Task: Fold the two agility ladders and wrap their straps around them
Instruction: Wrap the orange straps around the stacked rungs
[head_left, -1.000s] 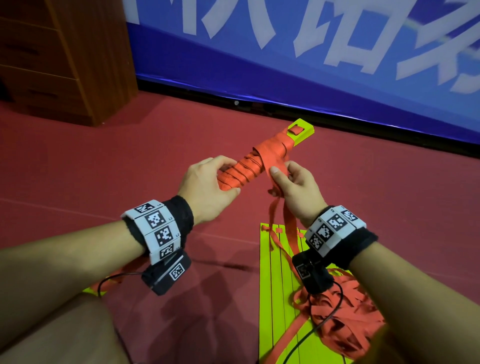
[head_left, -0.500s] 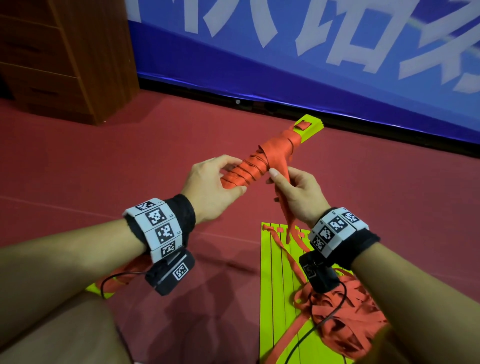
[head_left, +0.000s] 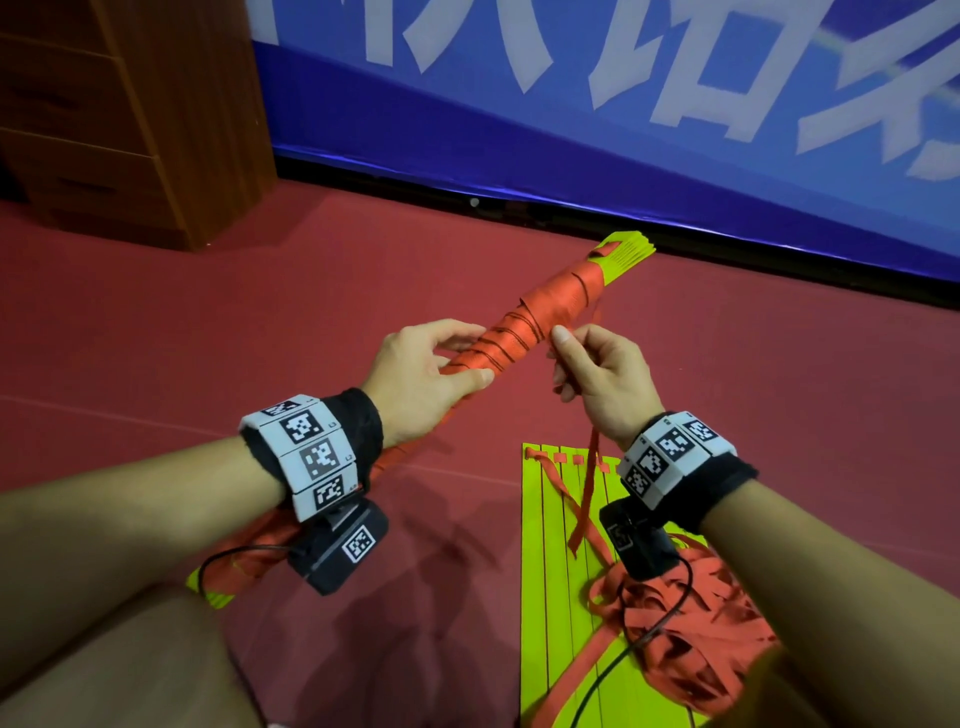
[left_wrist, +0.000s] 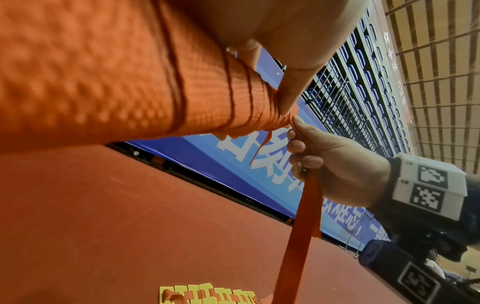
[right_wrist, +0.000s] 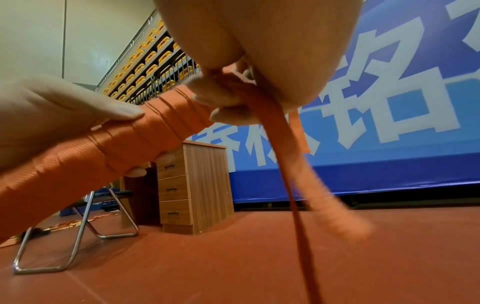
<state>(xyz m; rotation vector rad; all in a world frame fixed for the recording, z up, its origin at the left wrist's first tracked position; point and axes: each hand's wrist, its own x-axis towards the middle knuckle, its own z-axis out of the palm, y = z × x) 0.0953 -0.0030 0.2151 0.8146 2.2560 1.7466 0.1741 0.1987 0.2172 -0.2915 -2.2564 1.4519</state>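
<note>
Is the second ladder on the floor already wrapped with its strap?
Not wrapped. The second ladder lies flat with rungs side by side, and its strap sits in a loose pile on it.

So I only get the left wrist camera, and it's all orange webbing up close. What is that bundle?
Observer: A folded agility ladder. The head view shows its yellow-green rung ends sticking bare out of the far end of the wrap.
Operator: And the strap the other hand is pinching, where does it go?
Observer: From the right hand the strap hangs down to a free end above the second ladder.
Operator: Is that one wrapped too?
Observer: No. It lies on the floor with its rungs side by side, and its straps sit in a loose orange heap at its right edge.
</note>
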